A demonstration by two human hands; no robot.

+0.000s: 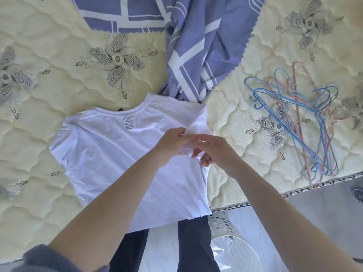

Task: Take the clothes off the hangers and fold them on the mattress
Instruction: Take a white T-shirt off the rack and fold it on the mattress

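Two hands meet at the shirt's (110, 154) right edge, left hand (172, 142) and right hand (214, 152) both pinching the folded-in sleeve (198, 120) with curled fingers, while the shirt lies flat on the mattress (59, 75), collar (137, 109) beyond them, its body mostly to their left.

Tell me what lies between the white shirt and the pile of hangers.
Between the shirt and the hangers there is only bare quilted mattress, as the head view shows.

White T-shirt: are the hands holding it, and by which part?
The left hand and right hand both pinch the white T-shirt by its sleeve on the right.
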